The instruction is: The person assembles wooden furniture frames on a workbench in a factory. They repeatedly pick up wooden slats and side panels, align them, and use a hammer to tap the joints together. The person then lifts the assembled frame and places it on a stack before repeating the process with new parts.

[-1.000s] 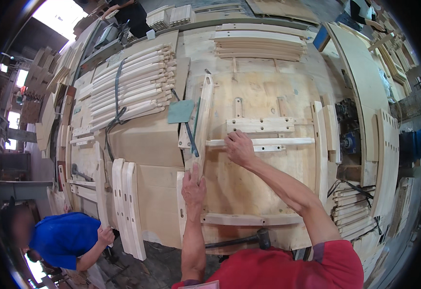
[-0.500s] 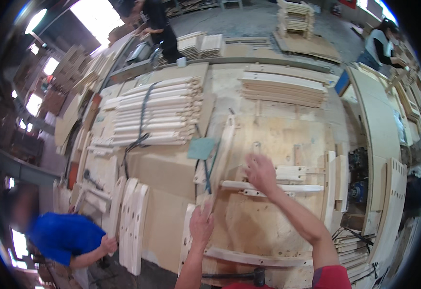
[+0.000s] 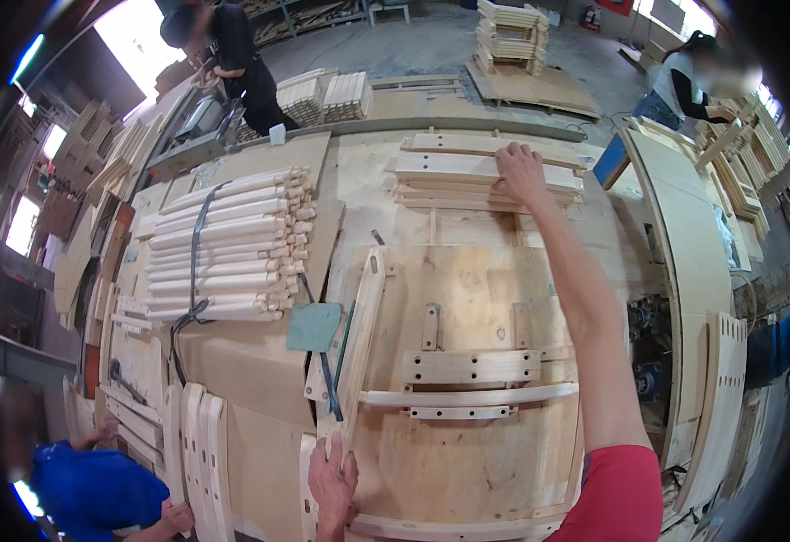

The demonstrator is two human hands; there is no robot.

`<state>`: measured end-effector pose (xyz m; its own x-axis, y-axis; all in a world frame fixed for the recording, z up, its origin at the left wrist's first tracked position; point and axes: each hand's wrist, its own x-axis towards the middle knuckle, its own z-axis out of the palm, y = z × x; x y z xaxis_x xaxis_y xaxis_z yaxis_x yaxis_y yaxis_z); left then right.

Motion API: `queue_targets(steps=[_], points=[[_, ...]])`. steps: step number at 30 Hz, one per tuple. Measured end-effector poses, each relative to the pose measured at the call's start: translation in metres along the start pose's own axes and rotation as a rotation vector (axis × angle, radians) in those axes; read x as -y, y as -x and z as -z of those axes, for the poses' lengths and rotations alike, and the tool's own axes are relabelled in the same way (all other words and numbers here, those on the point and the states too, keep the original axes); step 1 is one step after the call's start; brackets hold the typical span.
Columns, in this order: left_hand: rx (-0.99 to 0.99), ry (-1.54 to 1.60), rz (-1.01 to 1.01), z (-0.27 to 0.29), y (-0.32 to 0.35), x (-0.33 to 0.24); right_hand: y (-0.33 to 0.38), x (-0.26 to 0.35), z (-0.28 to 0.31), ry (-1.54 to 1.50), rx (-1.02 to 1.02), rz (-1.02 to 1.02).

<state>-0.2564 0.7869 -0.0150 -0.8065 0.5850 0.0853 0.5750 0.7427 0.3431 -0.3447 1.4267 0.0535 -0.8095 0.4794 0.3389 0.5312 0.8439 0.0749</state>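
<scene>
My right arm stretches to the far stack of pale wooden slats (image 3: 449,165). That hand (image 3: 519,172) is closed over the upper slats, fingers bent across the top and thumb at the near side. Close to me, my left hand (image 3: 332,479) lies with fingers spread at the lower end of a long wooden bar (image 3: 365,316); its palm side is hidden. Between the hands, a drilled wooden board (image 3: 472,366), a slightly curved rail (image 3: 476,396) and a narrow holed strip (image 3: 460,413) lie across the plywood bench (image 3: 449,470).
A strapped bundle of wooden bars (image 3: 223,244) sits at left, near a green square (image 3: 313,326). Holed boards (image 3: 205,452) stand at lower left beside a co-worker in blue (image 3: 97,492). Other people work at the far left and far right. A long panel (image 3: 684,226) borders the right.
My right hand has moved from above the curved rail to the far slat stack and closed there. My left hand stays by the bar's lower end. The view has shifted.
</scene>
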Motion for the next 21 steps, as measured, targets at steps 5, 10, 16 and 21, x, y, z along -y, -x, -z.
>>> queue_targets(steps=[5,10,16,21], points=[[-0.013,0.013,-0.032,0.005,-0.008,-0.006,0.059,0.007,0.039,-0.233,0.059,0.146],[-0.033,0.058,-0.024,-0.006,-0.007,0.0,0.18,0.01,0.069,-0.307,0.271,0.325],[-0.054,0.067,-0.052,-0.004,-0.009,0.0,0.219,0.043,0.051,-0.54,0.32,0.339],[-0.058,0.071,-0.021,-0.001,-0.007,0.003,0.219,0.056,0.04,-0.627,0.346,0.294]])
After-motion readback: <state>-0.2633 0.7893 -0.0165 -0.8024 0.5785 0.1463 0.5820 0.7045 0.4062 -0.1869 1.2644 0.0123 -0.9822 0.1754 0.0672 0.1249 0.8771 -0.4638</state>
